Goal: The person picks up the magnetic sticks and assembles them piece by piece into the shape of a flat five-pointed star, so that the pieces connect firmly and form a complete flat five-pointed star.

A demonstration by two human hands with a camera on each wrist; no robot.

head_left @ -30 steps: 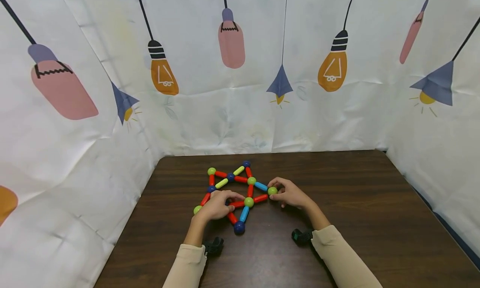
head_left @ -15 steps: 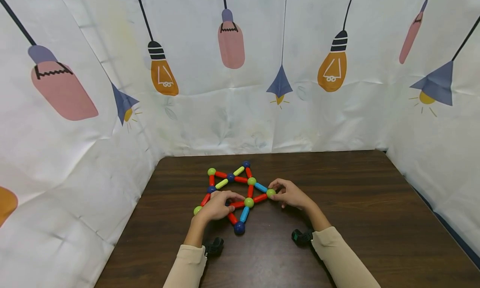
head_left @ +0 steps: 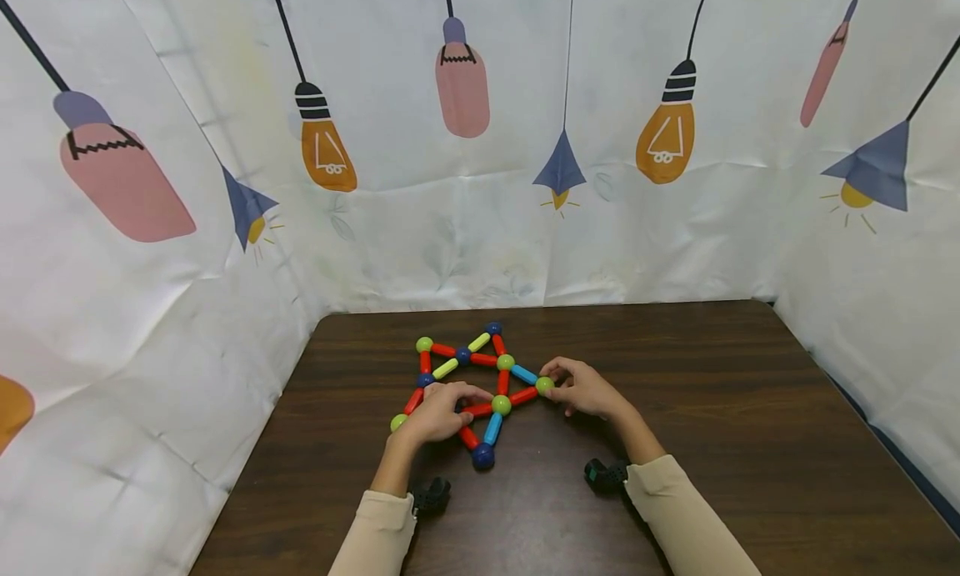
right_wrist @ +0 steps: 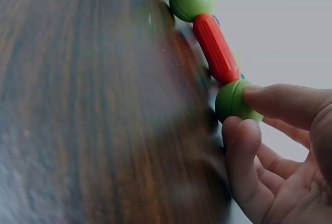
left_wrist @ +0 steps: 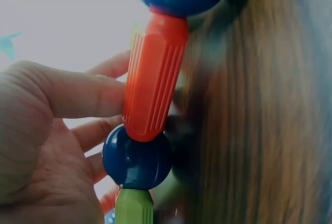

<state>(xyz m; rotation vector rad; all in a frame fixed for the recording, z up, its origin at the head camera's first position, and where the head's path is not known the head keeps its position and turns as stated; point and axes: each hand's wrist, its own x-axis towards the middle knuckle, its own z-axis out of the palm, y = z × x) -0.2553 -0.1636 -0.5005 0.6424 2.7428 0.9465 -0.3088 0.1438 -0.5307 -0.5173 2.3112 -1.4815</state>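
A flat figure of coloured rods and balls, a magnetic-stick style building toy, lies on the table. My left hand (head_left: 435,411) reaches over its near left part, thumb and fingers about a red rod (left_wrist: 155,73) beside a dark blue ball (left_wrist: 137,156). At the figure's right corner, my right hand (head_left: 585,388) pinches a green ball (right_wrist: 238,101) between thumb and fingers. That ball joins the ends of a blue rod (head_left: 525,375) and a red rod (right_wrist: 216,47). Another green ball (head_left: 501,404) sits close to the left fingertips. The left palm hides part of the figure.
The dark wooden table (head_left: 712,409) extends widely right of the figure. A white cloth with printed lamps (head_left: 465,242) hangs behind and at the sides. Dark wrist cameras are worn on the left wrist (head_left: 432,497) and the right wrist (head_left: 604,474).
The right hand has brought the green ball against the red rod's end, closing the small gap there. The whole figure has then shifted slightly right. The left hand keeps nearly the same place.
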